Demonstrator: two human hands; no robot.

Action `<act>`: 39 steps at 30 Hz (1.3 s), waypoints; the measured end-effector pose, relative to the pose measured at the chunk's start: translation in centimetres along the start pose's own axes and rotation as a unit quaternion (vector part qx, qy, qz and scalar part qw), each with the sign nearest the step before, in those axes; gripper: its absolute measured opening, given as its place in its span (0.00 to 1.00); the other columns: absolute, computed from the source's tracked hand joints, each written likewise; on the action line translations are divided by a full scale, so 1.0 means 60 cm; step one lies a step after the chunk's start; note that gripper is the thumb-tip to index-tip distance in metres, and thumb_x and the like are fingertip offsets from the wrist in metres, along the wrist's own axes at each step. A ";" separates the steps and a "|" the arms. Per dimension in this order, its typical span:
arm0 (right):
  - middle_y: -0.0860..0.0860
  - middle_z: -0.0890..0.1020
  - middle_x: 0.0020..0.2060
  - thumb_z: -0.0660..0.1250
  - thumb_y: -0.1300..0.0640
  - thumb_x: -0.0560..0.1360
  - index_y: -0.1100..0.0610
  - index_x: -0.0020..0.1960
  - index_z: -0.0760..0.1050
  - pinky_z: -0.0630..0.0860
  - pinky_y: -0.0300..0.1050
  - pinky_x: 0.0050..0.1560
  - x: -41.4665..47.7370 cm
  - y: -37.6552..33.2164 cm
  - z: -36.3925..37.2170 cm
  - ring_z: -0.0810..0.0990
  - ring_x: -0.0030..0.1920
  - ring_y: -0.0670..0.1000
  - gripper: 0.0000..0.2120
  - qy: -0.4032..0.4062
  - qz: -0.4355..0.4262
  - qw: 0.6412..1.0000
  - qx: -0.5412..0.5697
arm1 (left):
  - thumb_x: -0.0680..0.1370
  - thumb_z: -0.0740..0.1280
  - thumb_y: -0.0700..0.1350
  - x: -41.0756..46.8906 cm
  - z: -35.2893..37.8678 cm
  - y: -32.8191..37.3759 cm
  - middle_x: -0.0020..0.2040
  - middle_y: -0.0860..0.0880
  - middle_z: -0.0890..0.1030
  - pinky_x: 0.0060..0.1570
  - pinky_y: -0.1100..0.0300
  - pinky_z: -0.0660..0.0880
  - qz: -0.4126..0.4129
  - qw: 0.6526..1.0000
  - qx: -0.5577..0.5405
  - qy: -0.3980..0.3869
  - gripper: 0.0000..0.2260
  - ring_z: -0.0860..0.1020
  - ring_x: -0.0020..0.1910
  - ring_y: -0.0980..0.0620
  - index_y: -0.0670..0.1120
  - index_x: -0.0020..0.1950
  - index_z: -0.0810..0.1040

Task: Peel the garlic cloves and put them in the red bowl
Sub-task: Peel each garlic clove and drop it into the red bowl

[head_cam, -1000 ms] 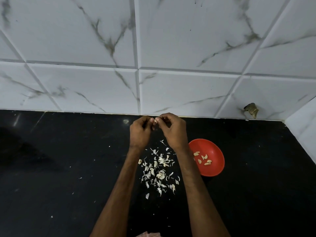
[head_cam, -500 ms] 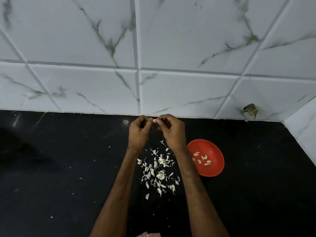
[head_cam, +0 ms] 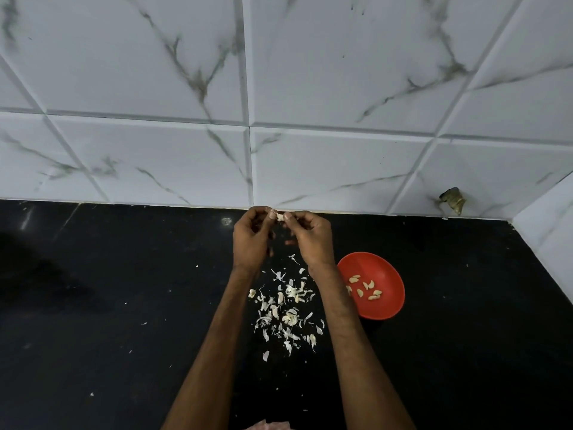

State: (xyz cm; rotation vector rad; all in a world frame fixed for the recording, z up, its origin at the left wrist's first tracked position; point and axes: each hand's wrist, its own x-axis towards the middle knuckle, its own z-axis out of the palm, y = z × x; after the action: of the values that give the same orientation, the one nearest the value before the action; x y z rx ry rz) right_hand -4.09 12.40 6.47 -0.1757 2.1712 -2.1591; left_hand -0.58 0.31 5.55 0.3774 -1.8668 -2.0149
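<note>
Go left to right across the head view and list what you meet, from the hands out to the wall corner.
left hand → garlic clove, pinched by both hands → right hand → red bowl holding peeled cloves → brownish stub on the tiled wall. The peel pile spans the same width as the hands, so it is left out.

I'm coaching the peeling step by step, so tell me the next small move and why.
Probably pull the skin off the garlic clove: the left hand and right hand both pinch it near the peels, not yet over the red bowl, which holds peeled cloves.
</note>
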 end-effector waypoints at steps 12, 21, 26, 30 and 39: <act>0.43 0.81 0.38 0.69 0.59 0.80 0.54 0.47 0.79 0.83 0.50 0.42 0.006 -0.004 -0.003 0.81 0.39 0.42 0.04 0.004 -0.066 0.989 -0.130 | 0.80 0.70 0.41 -0.009 0.004 0.004 0.41 0.51 0.83 0.23 0.62 0.68 0.019 0.999 -0.023 -0.013 0.06 0.75 0.29 0.56 0.45 0.56 0.80; 0.54 0.86 0.40 0.71 0.65 0.78 0.59 0.47 0.81 0.84 0.45 0.43 -0.002 -0.016 0.006 0.86 0.44 0.51 0.04 0.024 -0.047 0.997 0.051 | 0.79 0.71 0.38 -0.002 0.014 0.006 0.38 0.52 0.82 0.32 0.69 0.73 0.036 0.999 0.006 0.009 0.05 0.78 0.33 0.62 0.47 0.46 0.81; 0.52 0.86 0.41 0.72 0.65 0.77 0.58 0.46 0.82 0.84 0.46 0.45 -0.002 -0.017 0.008 0.86 0.45 0.51 0.03 0.033 -0.065 0.996 0.047 | 0.79 0.70 0.34 -0.010 0.023 0.013 0.38 0.46 0.80 0.39 0.66 0.76 0.062 0.998 -0.027 0.011 0.05 0.78 0.35 0.60 0.32 0.46 0.77; 0.55 0.85 0.40 0.73 0.63 0.77 0.61 0.45 0.81 0.84 0.50 0.43 -0.005 -0.003 0.007 0.86 0.42 0.53 0.03 0.049 -0.052 0.997 0.000 | 0.80 0.68 0.33 -0.018 0.041 0.017 0.38 0.44 0.79 0.36 0.64 0.76 0.029 0.993 -0.109 0.023 0.05 0.79 0.35 0.56 0.37 0.45 0.76; 0.49 0.87 0.43 0.74 0.63 0.76 0.48 0.48 0.84 0.84 0.57 0.53 0.001 -0.025 -0.007 0.86 0.48 0.53 0.09 0.020 -0.102 0.994 -0.025 | 0.82 0.67 0.42 -0.014 0.044 0.031 0.34 0.51 0.77 0.24 0.67 0.64 -0.056 0.984 -0.164 0.028 0.05 0.71 0.30 0.60 0.42 0.49 0.80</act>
State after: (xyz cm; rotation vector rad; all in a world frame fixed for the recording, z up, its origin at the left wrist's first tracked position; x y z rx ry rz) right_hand -4.15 12.82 7.96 -0.3763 2.3237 -2.2285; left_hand -0.82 2.92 7.60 0.4489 -1.4720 -2.3113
